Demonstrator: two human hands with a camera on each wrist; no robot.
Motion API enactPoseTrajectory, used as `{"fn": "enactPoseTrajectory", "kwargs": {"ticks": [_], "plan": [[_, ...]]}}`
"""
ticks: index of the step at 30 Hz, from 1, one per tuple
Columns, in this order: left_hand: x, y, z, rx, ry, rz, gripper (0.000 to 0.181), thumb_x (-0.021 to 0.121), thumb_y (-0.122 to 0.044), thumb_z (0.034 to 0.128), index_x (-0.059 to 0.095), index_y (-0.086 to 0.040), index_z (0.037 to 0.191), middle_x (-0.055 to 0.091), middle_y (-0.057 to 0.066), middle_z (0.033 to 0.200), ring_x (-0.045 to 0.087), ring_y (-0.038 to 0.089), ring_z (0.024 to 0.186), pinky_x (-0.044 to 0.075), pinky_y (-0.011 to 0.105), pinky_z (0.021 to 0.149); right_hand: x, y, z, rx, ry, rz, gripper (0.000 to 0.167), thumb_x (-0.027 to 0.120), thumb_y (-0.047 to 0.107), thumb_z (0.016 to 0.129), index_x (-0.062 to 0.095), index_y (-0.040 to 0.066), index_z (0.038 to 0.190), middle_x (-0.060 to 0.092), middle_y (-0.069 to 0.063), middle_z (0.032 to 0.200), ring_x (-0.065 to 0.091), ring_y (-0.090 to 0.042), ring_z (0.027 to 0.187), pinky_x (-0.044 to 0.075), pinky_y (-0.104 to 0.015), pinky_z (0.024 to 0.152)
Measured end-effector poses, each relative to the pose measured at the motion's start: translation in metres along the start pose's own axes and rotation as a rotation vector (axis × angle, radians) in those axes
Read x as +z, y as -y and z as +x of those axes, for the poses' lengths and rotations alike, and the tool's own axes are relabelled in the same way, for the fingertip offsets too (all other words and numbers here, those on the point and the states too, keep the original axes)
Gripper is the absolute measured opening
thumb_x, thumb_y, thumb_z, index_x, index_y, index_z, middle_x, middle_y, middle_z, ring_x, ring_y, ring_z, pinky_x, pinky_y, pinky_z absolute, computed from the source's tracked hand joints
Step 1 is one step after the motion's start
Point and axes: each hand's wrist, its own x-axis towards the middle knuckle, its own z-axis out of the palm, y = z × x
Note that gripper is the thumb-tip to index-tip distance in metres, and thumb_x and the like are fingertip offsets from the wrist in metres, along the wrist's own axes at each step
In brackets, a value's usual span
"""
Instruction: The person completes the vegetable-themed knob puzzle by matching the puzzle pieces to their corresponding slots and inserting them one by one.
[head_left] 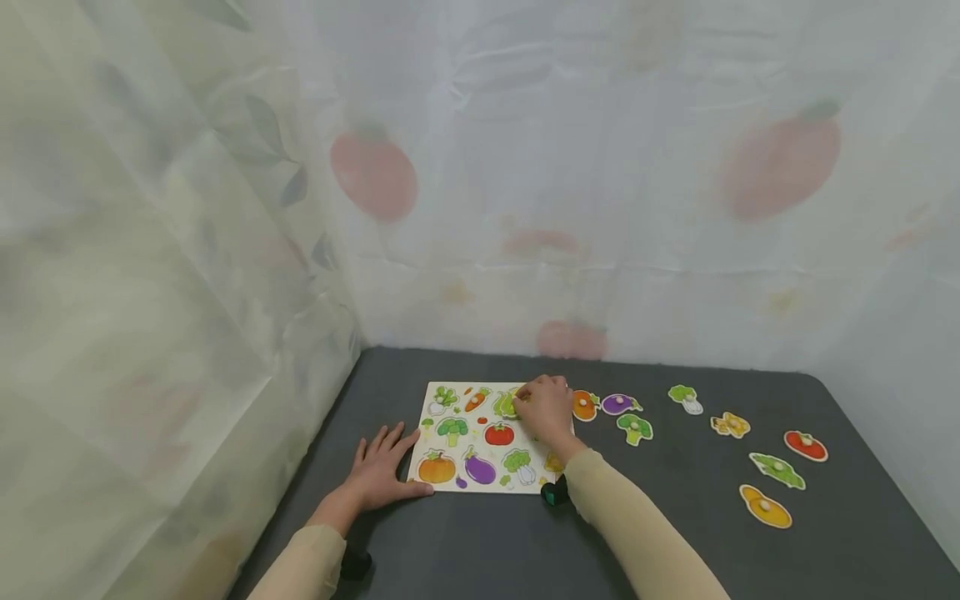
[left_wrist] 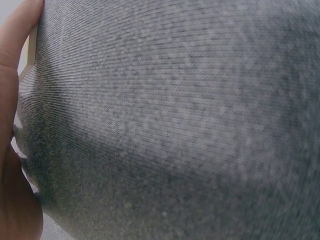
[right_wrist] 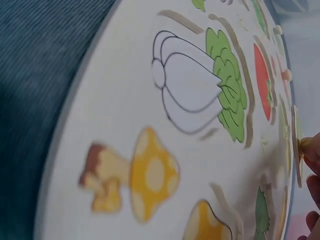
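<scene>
A pale wooden knob puzzle board (head_left: 476,433) printed with vegetables lies flat on the dark table. My left hand (head_left: 382,475) rests at its left edge, fingers spread and thumb at the lower left corner. Only that hand's edge and a sliver of the board show in the left wrist view. Over the board's upper right, my right hand (head_left: 549,408) pinches a wooden puzzle piece (right_wrist: 296,150) by its knob. This piece is edge-on in the right wrist view, so its picture is hidden. Printed cabbage (right_wrist: 190,85) and mushrooms (right_wrist: 152,177) show there.
Loose knobbed pieces lie right of the board: a pumpkin (head_left: 583,406), an eggplant (head_left: 617,405), a broccoli (head_left: 635,430), a cabbage (head_left: 684,397), mushrooms (head_left: 731,426), a tomato (head_left: 806,447), a green pod-shaped piece (head_left: 777,472) and a yellow potato-like piece (head_left: 765,507). Pale curtains (head_left: 480,192) stand behind.
</scene>
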Motion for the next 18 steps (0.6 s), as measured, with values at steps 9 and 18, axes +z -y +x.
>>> {"fn": "enactPoseTrajectory", "kwargs": {"ticks": [9, 18], "plan": [[0.0, 0.001, 0.0, -0.001, 0.018, -0.004, 0.112, 0.072, -0.08, 0.0734, 0.035, -0.022, 0.162, 0.021, 0.015, 0.168, 0.011, 0.046, 0.153, 0.001, 0.072, 0.116, 0.009, 0.007, 0.001, 0.021, -0.003, 0.005, 0.015, 0.076, 0.031, 0.09, 0.082, 0.018, 0.093, 0.065, -0.005, 0.105, 0.049, -0.032, 0.112, 0.036, -0.054, 0.101], [0.001, 0.003, 0.0, 0.017, -0.013, -0.021, 0.112, 0.074, -0.078, 0.073, 0.038, -0.019, 0.161, 0.024, 0.017, 0.167, 0.013, 0.046, 0.153, 0.002, 0.072, 0.116, 0.018, 0.009, 0.003, 0.042, -0.013, 0.006, 0.016, 0.076, 0.033, 0.091, 0.081, 0.018, 0.092, 0.062, -0.002, 0.103, 0.047, -0.028, 0.111, 0.037, -0.049, 0.096]]}}
